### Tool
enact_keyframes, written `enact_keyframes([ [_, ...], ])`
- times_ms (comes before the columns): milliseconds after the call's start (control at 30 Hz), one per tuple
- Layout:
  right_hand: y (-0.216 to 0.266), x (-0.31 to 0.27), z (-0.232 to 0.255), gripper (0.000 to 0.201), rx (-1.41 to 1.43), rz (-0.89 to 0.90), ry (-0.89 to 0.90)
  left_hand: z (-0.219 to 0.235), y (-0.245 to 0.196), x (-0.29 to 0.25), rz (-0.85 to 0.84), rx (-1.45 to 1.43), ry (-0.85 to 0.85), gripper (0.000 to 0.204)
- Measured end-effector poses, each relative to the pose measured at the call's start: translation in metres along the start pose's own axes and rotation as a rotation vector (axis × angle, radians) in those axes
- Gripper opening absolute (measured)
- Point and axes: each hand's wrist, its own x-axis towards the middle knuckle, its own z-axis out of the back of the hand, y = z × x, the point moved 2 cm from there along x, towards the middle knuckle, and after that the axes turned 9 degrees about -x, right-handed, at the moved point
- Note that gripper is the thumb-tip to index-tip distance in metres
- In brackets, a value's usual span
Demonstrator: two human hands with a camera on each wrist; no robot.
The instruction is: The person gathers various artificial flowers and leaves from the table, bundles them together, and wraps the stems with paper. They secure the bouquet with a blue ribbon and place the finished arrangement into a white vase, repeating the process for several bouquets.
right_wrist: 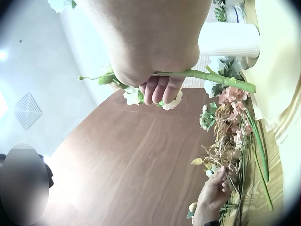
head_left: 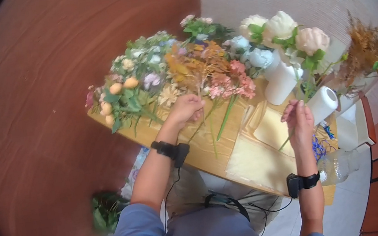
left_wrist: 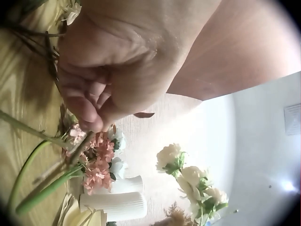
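My left hand (head_left: 188, 108) pinches the thin stem of a golden-brown leaf spray (head_left: 195, 61) between thumb and fingertips. In the left wrist view a brownish stem (left_wrist: 81, 149) runs down from those fingertips. My right hand (head_left: 300, 121) holds an artificial peony branch by its green stem (right_wrist: 207, 76), its cut end pointing down over the table. Large cream blossoms (head_left: 281, 25) and a pale pink one (head_left: 313, 41) stand above this hand. Coral-pink flowers (head_left: 245, 82) lie just right of the left hand, their thick green stem (head_left: 226, 118) toward the front edge.
Piled artificial flowers (head_left: 148, 58) cover the back left of the wooden table (head_left: 171, 129). Cream wrapping sheets (head_left: 258, 159) lie at its front. Two white ribbed vases (head_left: 276, 88) lean at the right, near a glass jar (head_left: 335, 167) and dried brown foliage (head_left: 360, 51).
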Motion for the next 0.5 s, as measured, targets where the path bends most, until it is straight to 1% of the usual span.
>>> enact_keyframes([
  [33,0.000,0.002,0.002,0.031,0.017,0.019,0.006,-0.005,-0.002,0.000,-0.039,-0.098,0.018,0.012],
  [100,0.001,0.003,-0.001,0.032,0.068,-0.008,0.005,-0.011,-0.006,-0.002,-0.075,-0.100,0.038,0.009],
  [133,0.001,0.004,-0.002,0.032,0.103,-0.014,0.007,-0.016,-0.008,-0.002,-0.080,-0.101,0.076,0.009],
  [233,0.004,0.006,-0.002,0.031,0.155,-0.015,0.014,-0.028,-0.012,-0.007,-0.121,-0.097,0.077,0.009],
  [333,0.002,0.007,-0.004,0.031,0.199,-0.032,0.024,-0.032,-0.014,-0.013,-0.134,-0.176,0.071,0.008],
  [400,0.002,0.006,-0.004,0.032,0.209,-0.036,0.033,-0.037,-0.015,-0.017,-0.163,-0.288,0.127,0.008],
  [433,0.002,0.006,-0.003,0.032,0.211,-0.030,0.029,-0.038,-0.018,-0.020,-0.166,-0.287,0.113,0.008],
  [500,0.003,0.006,-0.003,0.032,0.208,-0.044,0.035,-0.043,-0.024,-0.027,-0.160,-0.447,0.213,0.009],
])
